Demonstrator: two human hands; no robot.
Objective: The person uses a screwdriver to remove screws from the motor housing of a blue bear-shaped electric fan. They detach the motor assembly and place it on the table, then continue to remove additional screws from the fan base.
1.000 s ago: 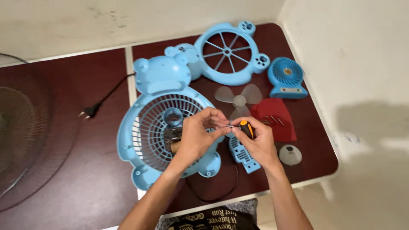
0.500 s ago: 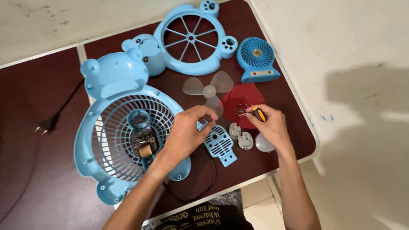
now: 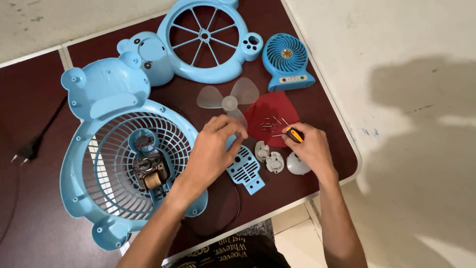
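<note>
My right hand [image 3: 310, 151] grips a small screwdriver with an orange and black handle [image 3: 294, 134]. Its tip points left at several small screws [image 3: 270, 121] lying on a red sheet [image 3: 270, 106]. My left hand [image 3: 213, 149] hovers with curled, pinched fingers beside the rim of a blue bear-shaped fan grille [image 3: 74, 168]. Nothing is visible between its fingertips. The fan motor [image 3: 148, 171] sits in the middle of the grille. A translucent fan blade [image 3: 228, 101] lies just beyond my left fingers. A blue vented cover [image 3: 245, 168] lies between my hands.
On the dark red table [image 3: 29, 99] lie a blue bear-shaped back cover [image 3: 106, 89], a spoked front ring [image 3: 203, 37], a small blue desk fan [image 3: 286, 62], white clips [image 3: 267, 158], a grey cap [image 3: 296, 166] and a black plug [image 3: 25, 149]. The table edge [image 3: 354, 159] is right.
My hands have come apart. The right hand carried the screwdriver right to the red sheet with the screws. The view shifted, so everything sits further left in the frame.
</note>
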